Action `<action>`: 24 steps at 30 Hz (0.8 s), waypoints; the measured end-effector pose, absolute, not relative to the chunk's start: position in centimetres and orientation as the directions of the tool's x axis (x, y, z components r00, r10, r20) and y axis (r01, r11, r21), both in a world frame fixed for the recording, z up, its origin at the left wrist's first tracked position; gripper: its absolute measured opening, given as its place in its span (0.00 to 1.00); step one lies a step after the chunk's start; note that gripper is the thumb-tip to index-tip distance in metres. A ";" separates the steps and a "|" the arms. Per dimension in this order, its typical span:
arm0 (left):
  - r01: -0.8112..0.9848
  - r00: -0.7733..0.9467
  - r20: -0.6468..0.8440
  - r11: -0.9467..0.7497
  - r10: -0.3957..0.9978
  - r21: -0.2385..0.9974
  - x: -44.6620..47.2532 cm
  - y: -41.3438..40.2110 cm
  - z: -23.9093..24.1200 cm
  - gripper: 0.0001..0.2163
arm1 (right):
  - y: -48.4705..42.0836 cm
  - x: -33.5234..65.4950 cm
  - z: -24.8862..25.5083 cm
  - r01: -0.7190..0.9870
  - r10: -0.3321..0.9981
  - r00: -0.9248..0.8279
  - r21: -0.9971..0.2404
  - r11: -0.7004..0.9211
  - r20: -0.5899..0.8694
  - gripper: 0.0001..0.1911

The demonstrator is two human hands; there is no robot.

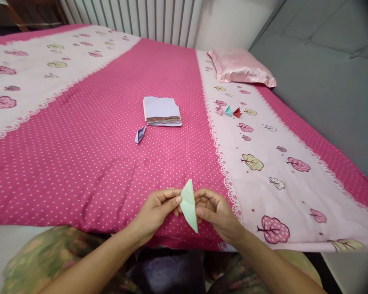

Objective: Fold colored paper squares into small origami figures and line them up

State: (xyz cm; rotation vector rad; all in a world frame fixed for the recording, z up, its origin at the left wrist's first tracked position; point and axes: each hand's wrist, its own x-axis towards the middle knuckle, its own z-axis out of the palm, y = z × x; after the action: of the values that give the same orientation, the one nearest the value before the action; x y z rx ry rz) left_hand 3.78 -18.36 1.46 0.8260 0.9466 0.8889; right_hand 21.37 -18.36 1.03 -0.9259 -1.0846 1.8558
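A pale green folded paper (189, 207), pointed at top and bottom, is held above the near edge of the bed. My left hand (157, 212) pinches its left side between thumb and fingers. Along the opposite edge, my right hand (218, 213) has its thumb and curled fingers closed on the paper. Farther off lies a small purple folded paper boat (140, 134), beside a stack of coloured paper sheets (162, 110) with a pale lilac sheet on top.
Small folded papers in pink (219, 110), light blue (228, 111) and red (237, 112) sit in a row on the bedspread (116, 163). A pink satin pillow (241, 67) rests near the grey headboard (325, 73). White slats (141, 20) stand behind the bed.
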 end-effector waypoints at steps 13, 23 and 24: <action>-0.180 0.277 -0.268 0.323 0.923 0.929 4.1 -18.3 1.2 0.12 | -18.6 21.3 1.0 -0.163 0.930 -0.355 -0.973 -0.166 -0.099 0.12; -0.041 0.285 -0.188 0.208 0.940 0.977 4.7 -19.0 1.2 0.14 | -18.8 20.2 0.8 0.029 0.980 -0.189 -0.998 -0.052 -0.057 0.08; -0.054 0.287 -0.194 0.218 0.938 0.975 4.8 -19.2 1.3 0.15 | -18.9 20.1 0.7 0.062 0.987 -0.157 -0.998 -0.028 -0.038 0.08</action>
State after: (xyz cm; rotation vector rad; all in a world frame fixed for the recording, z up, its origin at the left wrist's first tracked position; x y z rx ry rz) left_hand 4.82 -19.17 1.30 1.1170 1.0334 0.8910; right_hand 20.15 -18.89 0.73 -1.1986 -1.3554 1.3221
